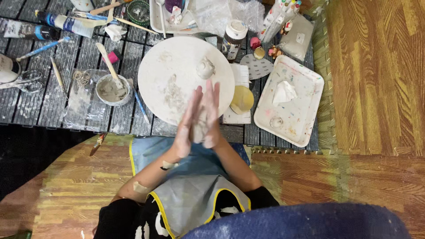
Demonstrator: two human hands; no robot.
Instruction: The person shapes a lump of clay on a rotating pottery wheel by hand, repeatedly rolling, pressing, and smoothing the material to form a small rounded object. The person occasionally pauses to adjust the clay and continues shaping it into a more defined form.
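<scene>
My left hand (188, 124) and my right hand (211, 116) are pressed palm to palm over the near edge of a round white board (177, 62). Between the palms sits a lump of grey clay (200, 129), mostly hidden. The fingers of both hands are stretched out flat and smeared with clay. Farther back on the board stands a small shaped clay piece (205, 68). Grey smears mark the board's middle.
A small bowl of grey slip with a wooden stick (113, 88) stands left of the board. A paint-stained white tray with a crumpled tissue (290, 99) lies to the right, with a yellow sponge (242, 99) between. Brushes, bottles, scissors and markers crowd the far side of the slatted table.
</scene>
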